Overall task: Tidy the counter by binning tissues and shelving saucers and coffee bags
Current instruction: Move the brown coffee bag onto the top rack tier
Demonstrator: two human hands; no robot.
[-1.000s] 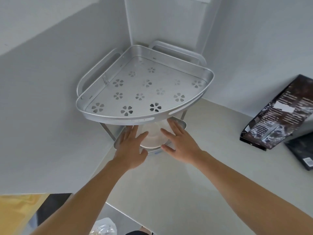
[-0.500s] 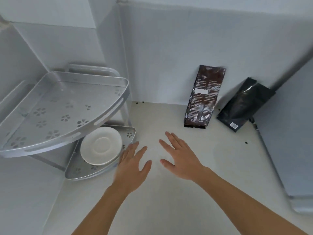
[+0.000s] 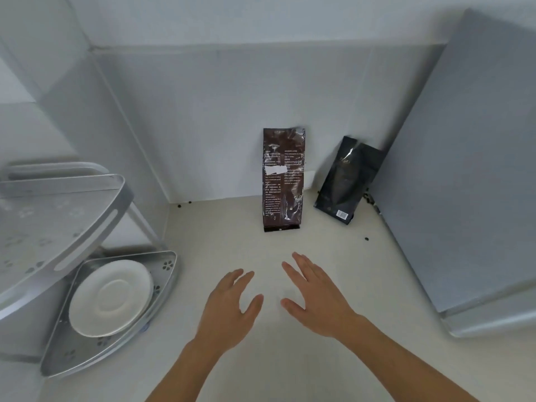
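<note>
Tall brown foil coffee bag (image 3: 283, 181) leans on the wall for support; both empty hands, left hand (image 3: 229, 310) and right hand (image 3: 317, 300), hover with fingers spread, presumably to take it.

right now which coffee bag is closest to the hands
The brown coffee bag with the white label, upright against the wall; the black coffee bag leans farther right, by the grey appliance.

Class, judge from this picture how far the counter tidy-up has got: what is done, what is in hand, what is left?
Done: a white saucer sits on the lower tier of the corner rack. No tissues are in view.
In hand: nothing; the left hand and right hand hover open and empty over the counter.
Left: the brown coffee bag and the black coffee bag lean on the wall, unshelved.
</note>
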